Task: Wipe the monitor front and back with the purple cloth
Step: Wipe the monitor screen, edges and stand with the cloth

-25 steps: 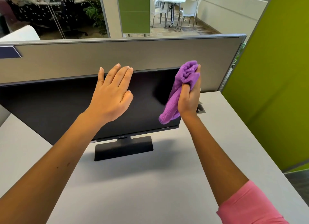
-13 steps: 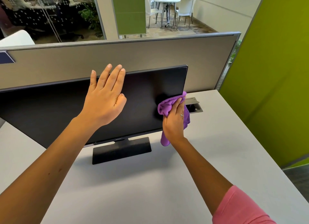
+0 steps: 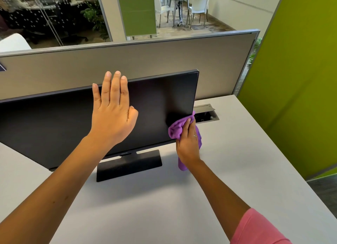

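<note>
A black monitor [image 3: 54, 127] stands on its flat black base [image 3: 127, 166] on a grey desk, its dark screen facing me. My left hand [image 3: 113, 112] lies flat against the screen near the top edge, fingers straight and together. My right hand [image 3: 188, 143] grips the bunched purple cloth [image 3: 175, 130] and presses it on the screen's lower right corner. A tail of the cloth hangs below my wrist. The monitor's back is hidden.
The grey desk [image 3: 237, 161] extends to the right and toward me. An open cable hatch [image 3: 206, 112] sits in the desk just right of the monitor. A beige partition [image 3: 164, 61] runs behind, and a green wall panel [image 3: 300, 79] stands at the right.
My right hand with the cloth came down from the screen's upper right corner to its lower right corner. My left hand stayed flat near the top edge.
</note>
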{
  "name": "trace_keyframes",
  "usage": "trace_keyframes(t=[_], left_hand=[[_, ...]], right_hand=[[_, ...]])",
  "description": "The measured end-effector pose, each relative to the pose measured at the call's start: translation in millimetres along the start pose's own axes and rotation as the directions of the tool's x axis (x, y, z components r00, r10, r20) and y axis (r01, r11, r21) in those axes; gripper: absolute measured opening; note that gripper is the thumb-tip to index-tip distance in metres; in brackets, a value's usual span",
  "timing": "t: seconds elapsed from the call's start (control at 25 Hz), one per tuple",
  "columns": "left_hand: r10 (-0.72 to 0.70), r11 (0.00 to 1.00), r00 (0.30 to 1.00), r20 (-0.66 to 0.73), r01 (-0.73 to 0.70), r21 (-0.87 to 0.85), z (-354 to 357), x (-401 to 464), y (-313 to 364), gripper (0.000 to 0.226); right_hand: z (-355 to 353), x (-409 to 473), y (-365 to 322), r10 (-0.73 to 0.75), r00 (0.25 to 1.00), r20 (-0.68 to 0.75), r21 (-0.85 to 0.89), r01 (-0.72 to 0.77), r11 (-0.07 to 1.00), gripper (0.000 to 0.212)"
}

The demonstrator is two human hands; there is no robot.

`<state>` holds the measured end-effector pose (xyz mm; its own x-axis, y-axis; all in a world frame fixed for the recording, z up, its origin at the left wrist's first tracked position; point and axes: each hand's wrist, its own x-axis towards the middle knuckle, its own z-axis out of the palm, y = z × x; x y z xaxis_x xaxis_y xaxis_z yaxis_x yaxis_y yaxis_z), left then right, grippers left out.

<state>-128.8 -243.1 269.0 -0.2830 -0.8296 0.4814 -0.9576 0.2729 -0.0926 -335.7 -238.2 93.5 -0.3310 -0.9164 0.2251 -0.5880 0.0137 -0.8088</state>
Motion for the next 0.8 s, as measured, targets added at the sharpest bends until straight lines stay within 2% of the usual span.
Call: trace_keyframes(t=[0.08,0.16,0.32,0.52,0.64,0.68,0.76,0.8], left_hand=[[0.002,1.000,1.000,-0.005,-0.002,0.006,1,0,0,0.071],[0.012,1.000,1.000,-0.007,-0.012,0.004,0,0,-1,0.071],[0.016,1.000,1.000,-0.002,-0.016,0.003,-1,1,0,0.070],[0.010,1.000,1.000,-0.004,-0.010,-0.018,-3,0,0,0.070],[0.036,0.998,0.999,-0.006,-0.036,-0.042,-6,-2,-6,0.068],[0.043,0.998,0.999,-0.009,-0.043,-0.049,-8,-3,-9,0.067],[0.029,0.997,0.999,-0.020,-0.031,-0.065,-11,-8,-20,0.064],[0.012,0.997,1.000,-0.024,-0.014,-0.071,-12,-12,-27,0.063]], right_hand=[[3,-9,21,0.045,0.995,0.087,0.024,-0.047,0.999,0.060],[6,-15,37,0.053,0.982,0.182,-0.044,-0.046,0.998,0.064],[8,-16,43,0.089,0.971,0.220,0.042,-0.101,0.994,0.070],[6,-18,48,0.079,0.957,0.278,-0.005,-0.081,0.997,0.070],[4,-27,46,0.137,0.933,0.332,0.131,-0.190,0.973,0.048],[4,-29,44,0.168,0.937,0.308,0.183,-0.232,0.955,0.042],[4,-32,35,0.291,0.928,0.234,0.223,-0.343,0.913,0.035],[2,-34,31,0.387,0.897,0.214,0.270,-0.435,0.859,0.034]])
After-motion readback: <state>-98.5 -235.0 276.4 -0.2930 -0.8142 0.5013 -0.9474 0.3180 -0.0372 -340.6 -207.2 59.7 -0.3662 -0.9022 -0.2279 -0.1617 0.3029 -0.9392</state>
